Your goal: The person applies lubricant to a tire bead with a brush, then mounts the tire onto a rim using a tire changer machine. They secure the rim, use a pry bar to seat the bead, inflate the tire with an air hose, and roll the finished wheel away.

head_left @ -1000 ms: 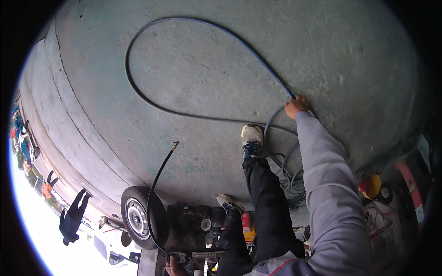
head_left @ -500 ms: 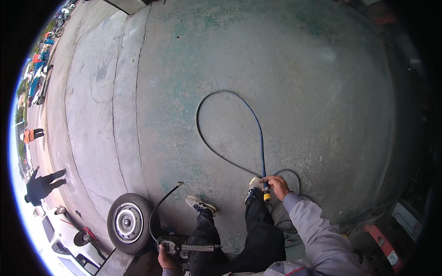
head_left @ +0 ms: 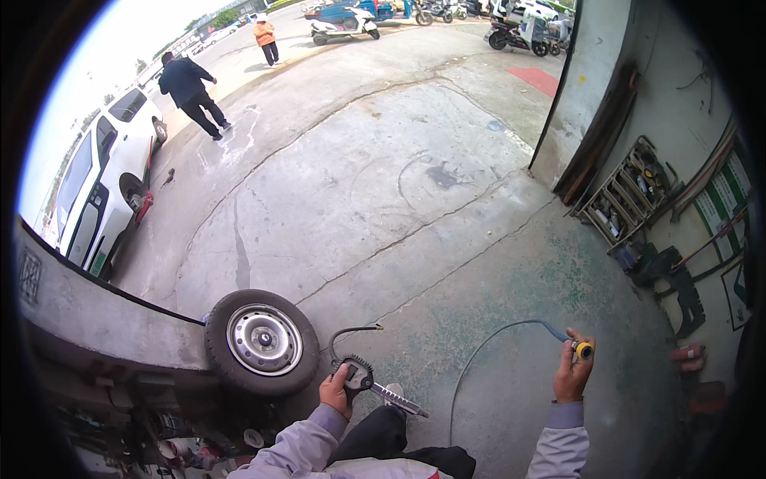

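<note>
In my left hand [head_left: 335, 393] is a tire inflator gauge [head_left: 359, 375] with a dark round head and a ribbed silver barrel pointing right. Its short dark hose [head_left: 333, 342] curves up and ends in a brass-coloured tip. My right hand [head_left: 571, 379], raised well out to the right, is closed round the end of a blue-grey air hose [head_left: 488, 342]. A yellow coupling [head_left: 585, 350] sticks out past the fingers. The gauge and the coupling are apart. Left of the gauge a wheel with a tire [head_left: 263, 342] leans by a low wall.
A low wall [head_left: 120, 339] runs along the left, with clutter [head_left: 171, 439] below it. A metal rack of tools [head_left: 626, 191] stands by the right wall. Outside are a white car [head_left: 104, 180], a person in dark clothes [head_left: 191, 92], another in orange [head_left: 265, 38], and several scooters.
The view has swung up and left toward the opening. My right hand has lifted the hose end and carried it away from my legs. The gauge is still in my left hand.
</note>
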Tool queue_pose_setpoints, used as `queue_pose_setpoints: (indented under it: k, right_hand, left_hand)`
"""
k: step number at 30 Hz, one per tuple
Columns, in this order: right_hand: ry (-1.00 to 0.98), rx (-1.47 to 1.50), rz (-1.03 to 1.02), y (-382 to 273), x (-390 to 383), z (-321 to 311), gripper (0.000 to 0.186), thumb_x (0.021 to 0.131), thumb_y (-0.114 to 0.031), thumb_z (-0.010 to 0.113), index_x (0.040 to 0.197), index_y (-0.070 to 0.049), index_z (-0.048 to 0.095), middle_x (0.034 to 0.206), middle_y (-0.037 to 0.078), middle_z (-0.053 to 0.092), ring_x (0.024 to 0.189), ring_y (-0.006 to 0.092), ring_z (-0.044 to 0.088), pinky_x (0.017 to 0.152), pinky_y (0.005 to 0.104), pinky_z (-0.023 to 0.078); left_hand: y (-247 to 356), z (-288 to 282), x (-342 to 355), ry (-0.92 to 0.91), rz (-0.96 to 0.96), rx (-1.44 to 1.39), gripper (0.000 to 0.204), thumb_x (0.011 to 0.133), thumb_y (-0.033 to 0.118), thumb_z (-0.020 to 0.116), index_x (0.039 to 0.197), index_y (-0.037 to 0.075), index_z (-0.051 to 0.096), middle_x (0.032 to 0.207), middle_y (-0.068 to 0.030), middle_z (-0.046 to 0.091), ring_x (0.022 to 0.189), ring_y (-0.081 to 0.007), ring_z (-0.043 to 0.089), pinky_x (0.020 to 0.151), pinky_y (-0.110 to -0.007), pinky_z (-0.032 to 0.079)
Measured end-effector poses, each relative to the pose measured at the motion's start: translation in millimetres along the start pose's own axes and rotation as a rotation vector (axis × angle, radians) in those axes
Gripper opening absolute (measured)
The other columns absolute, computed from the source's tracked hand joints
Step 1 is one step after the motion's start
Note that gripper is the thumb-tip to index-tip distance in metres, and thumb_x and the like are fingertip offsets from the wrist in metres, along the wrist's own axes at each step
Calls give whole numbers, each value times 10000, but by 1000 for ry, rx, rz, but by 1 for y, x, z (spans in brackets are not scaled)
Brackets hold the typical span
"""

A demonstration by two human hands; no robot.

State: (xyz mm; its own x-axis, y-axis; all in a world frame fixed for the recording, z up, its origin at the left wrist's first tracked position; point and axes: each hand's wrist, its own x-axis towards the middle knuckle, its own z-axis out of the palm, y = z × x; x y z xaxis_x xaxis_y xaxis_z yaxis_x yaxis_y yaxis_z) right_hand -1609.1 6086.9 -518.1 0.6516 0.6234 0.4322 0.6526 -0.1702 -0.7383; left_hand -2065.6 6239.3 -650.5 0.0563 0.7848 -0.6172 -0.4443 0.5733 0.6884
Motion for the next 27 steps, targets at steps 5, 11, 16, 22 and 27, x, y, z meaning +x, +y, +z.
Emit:
queue_pose_setpoints:
  k: [5,11,16,22,27]
  right_hand:
    - [-205,683,32,-96,89,126,214,1006,-27,485,1154,-5,638,979,76,616,917,177,598,901,357,511]
    - [-875,775,-43,-183,122,264,623,971,-464,595,1364,18,555,920,21,540,798,97,441,753,262,394]
    - [-1109,602,-144,-203,131,353,483,1105,-438,515,1273,-14,673,818,-14,564,726,86,485,649,279,406]
    - [-1269,587,-144,-212,170,411,403,1084,-264,624,1424,-48,644,878,22,659,776,80,550,716,271,495]
    - [-1365,540,-192,-227,195,462,429,1067,-287,660,1429,-57,646,874,25,657,767,78,535,708,269,489]
  left_hand:
    - [118,25,19,14,220,-227,264,1032,301,669,1175,80,683,1103,-63,751,998,-225,740,868,-426,630]
    - [226,52,28,69,441,-433,244,1036,289,651,1206,120,701,1101,-35,763,970,-197,738,852,-376,618]
    - [284,83,50,201,619,-518,261,1041,300,645,1206,105,698,1070,-42,763,933,-189,750,800,-353,637]
    - [313,112,79,433,742,-540,273,1024,328,669,1196,117,692,1074,-33,760,917,-158,753,734,-307,643]
    - [321,117,96,556,752,-579,321,1024,332,664,1243,99,672,1099,-52,754,921,-172,755,719,-322,647]
